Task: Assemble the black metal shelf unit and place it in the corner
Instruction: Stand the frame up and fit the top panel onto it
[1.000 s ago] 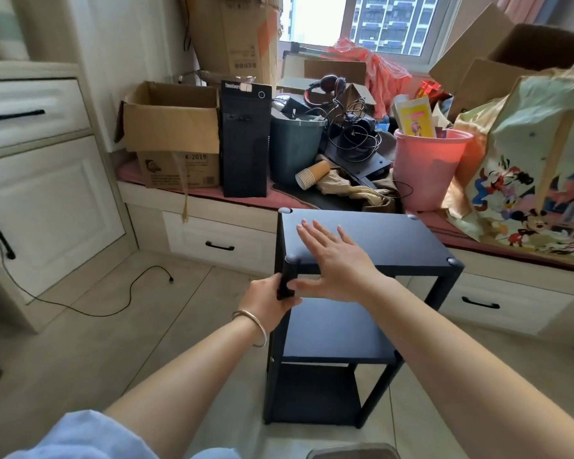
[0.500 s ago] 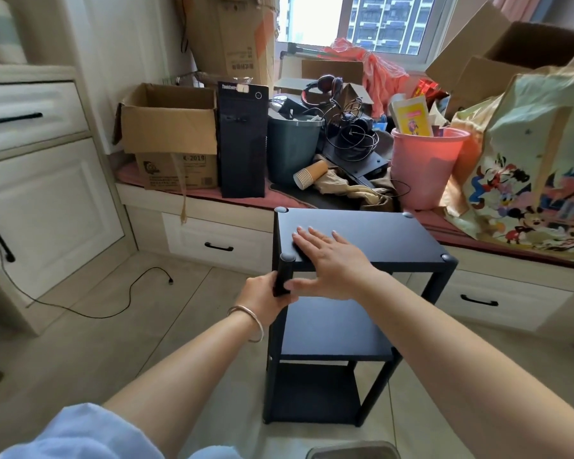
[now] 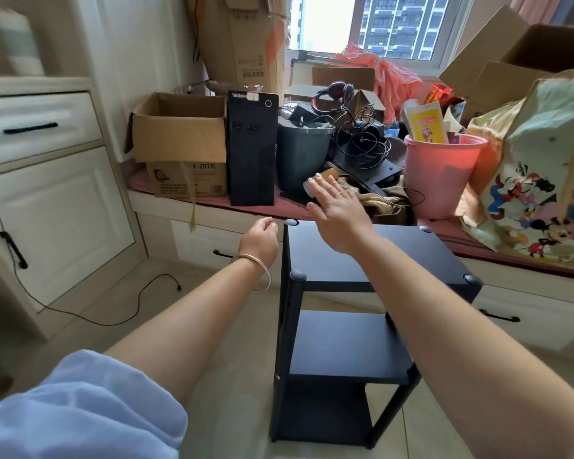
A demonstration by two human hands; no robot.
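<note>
The black metal shelf unit (image 3: 411, 256) stands upright on the tiled floor, three tiers high, close in front of the window bench. My right hand (image 3: 337, 212) hovers above the far left part of its top panel with fingers straight and spread, holding nothing. My left hand (image 3: 262, 240) is just left of the unit's far left post, fingers loosely curled, empty and apart from the frame. A bangle sits on that wrist.
The window bench (image 3: 212, 210) behind carries a cardboard box (image 3: 179, 140), a black computer tower (image 3: 252, 150), a dark bin (image 3: 304, 154), a pink bucket (image 3: 441, 173) and a cartoon bag (image 3: 537, 180). White cabinets (image 3: 47, 207) stand left; a cable (image 3: 120, 313) lies on the floor.
My left hand has let go of the near left post and moved up and away. My right hand has lifted off the top panel and reached farther forward.
</note>
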